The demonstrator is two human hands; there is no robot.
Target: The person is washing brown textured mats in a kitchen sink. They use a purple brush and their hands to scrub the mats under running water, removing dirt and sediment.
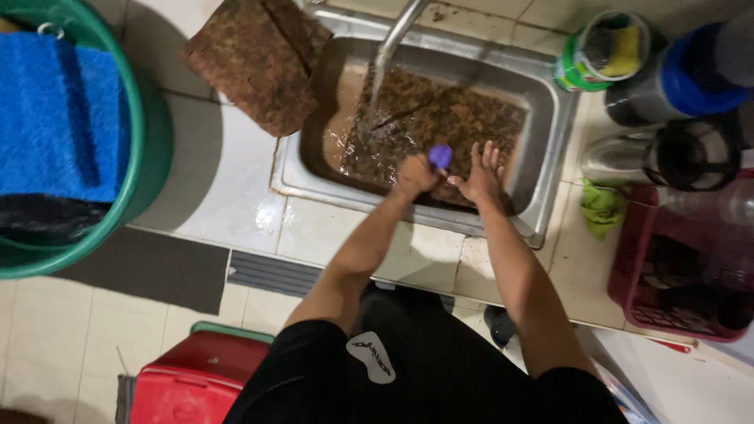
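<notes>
steel sink [550, 118] w/ brown mottled mat [440, 118] lying flat under tap stream [377, 86], so water rinses it. left hand [415, 174] clenched on purple brush [440, 155], at 6 o'clock edge of mat. right hand [481, 174] spread flat on mat, pinning it. 2nd mat [255, 59] at 9 o'clock, on counter.

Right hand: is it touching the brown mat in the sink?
Touching. The head view shows the right hand pressed flat, fingers spread, on the brown mat.
</notes>
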